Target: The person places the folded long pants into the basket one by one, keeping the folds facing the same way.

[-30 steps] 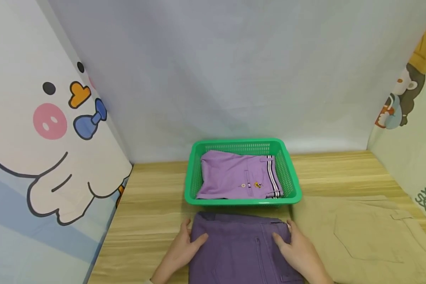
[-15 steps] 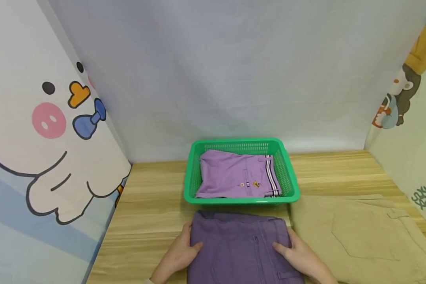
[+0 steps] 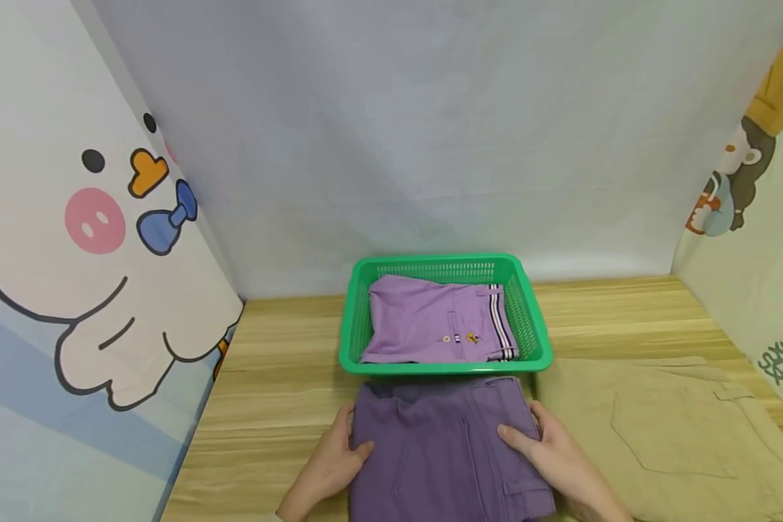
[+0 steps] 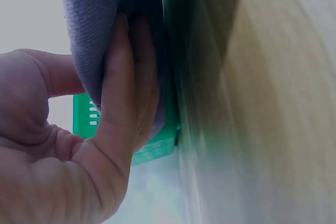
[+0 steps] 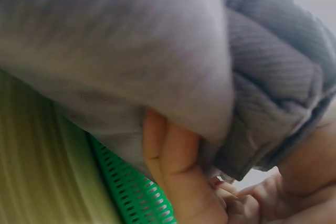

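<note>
Folded dark purple trousers (image 3: 440, 449) are held up off the wooden table (image 3: 280, 377), their far edge at the front rim of the green basket (image 3: 444, 366). My left hand (image 3: 336, 460) grips their left side, thumb on top and fingers underneath. My right hand (image 3: 551, 453) grips the right side the same way. In the left wrist view my fingers (image 4: 126, 103) curl under the purple cloth (image 4: 94, 30) beside the basket (image 4: 157, 145). The right wrist view shows my fingers (image 5: 173, 166) beneath the cloth (image 5: 131, 51) above the basket's mesh (image 5: 131, 192). A folded lilac garment (image 3: 431, 319) lies in the basket.
Beige trousers (image 3: 665, 435) lie flat on the table to the right of the basket. A cartoon-printed panel (image 3: 91, 239) stands on the left, another (image 3: 750, 181) on the right, and a plain grey backdrop behind.
Both hands have lifted the purple trousers and moved them forward; their far edge now reaches the basket's front rim.
</note>
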